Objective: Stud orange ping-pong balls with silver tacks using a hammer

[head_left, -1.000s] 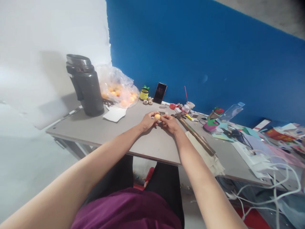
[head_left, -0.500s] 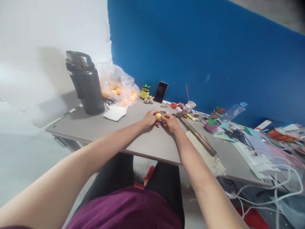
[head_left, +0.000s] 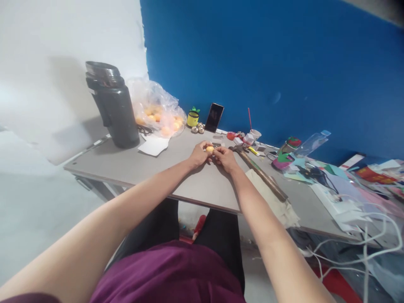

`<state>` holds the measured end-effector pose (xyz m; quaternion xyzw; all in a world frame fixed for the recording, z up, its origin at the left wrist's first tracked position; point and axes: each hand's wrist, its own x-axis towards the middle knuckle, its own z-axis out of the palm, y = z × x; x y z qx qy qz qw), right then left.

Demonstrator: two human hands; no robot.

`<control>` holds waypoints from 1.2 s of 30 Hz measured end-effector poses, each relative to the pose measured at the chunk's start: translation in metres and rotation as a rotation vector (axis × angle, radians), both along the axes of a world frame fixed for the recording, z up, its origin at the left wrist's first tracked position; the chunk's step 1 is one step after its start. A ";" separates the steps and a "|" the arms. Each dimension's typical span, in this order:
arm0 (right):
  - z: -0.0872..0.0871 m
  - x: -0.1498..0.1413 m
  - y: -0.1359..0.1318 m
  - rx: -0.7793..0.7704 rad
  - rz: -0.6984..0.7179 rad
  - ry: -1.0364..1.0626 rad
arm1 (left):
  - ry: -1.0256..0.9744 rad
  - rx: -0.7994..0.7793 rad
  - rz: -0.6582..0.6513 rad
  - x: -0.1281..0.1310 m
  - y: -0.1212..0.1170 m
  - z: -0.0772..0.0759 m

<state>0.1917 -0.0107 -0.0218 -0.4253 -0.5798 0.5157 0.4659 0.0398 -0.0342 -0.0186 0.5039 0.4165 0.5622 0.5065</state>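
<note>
A small orange ball (head_left: 210, 149) is held just above the table, in front of me. My left hand (head_left: 199, 154) is closed round its left side, thumb and fingers gripping it. My right hand (head_left: 224, 157) meets it from the right with the fingers bent in a pinch against or close to the ball; whether a small item sits between those fingertips is too small to tell. Just right of my right hand, a hammer (head_left: 263, 176) with a worn handle lies diagonally, partly over a pale cloth (head_left: 257, 185). Small flat grey pieces (head_left: 217, 144) lie behind the hands.
A clear bag of orange balls (head_left: 158, 111) and a dark thermos (head_left: 117, 113) stand at the left on the grey table (head_left: 110, 168). A phone (head_left: 214, 117) leans against the blue wall, beside gold balls (head_left: 198, 128). Papers, a power strip (head_left: 331, 208) and white cables crowd the right.
My camera view has shifted slightly. Both hands stay together at the orange ball, with the right fingers moved a little; nothing else has visibly moved.
</note>
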 end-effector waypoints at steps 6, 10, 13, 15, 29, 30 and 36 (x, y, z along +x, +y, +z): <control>0.000 -0.003 -0.004 0.033 -0.032 -0.014 | -0.028 0.001 0.007 0.000 0.002 -0.002; 0.001 -0.003 -0.004 0.034 -0.035 -0.019 | -0.048 -0.003 0.004 0.000 0.002 -0.002; 0.001 -0.003 -0.004 0.034 -0.036 -0.021 | -0.063 -0.003 0.004 0.001 0.001 -0.002; 0.001 -0.003 -0.004 0.032 -0.037 -0.021 | -0.068 0.001 0.005 0.001 0.000 -0.002; 0.003 -0.005 -0.005 0.029 -0.015 -0.044 | -0.103 -0.017 -0.025 -0.001 -0.001 -0.001; 0.003 -0.004 -0.005 0.030 -0.014 -0.042 | -0.108 -0.018 -0.033 -0.001 -0.001 -0.001; 0.002 -0.002 -0.006 0.032 -0.005 -0.031 | -0.121 -0.021 -0.072 -0.004 -0.003 0.001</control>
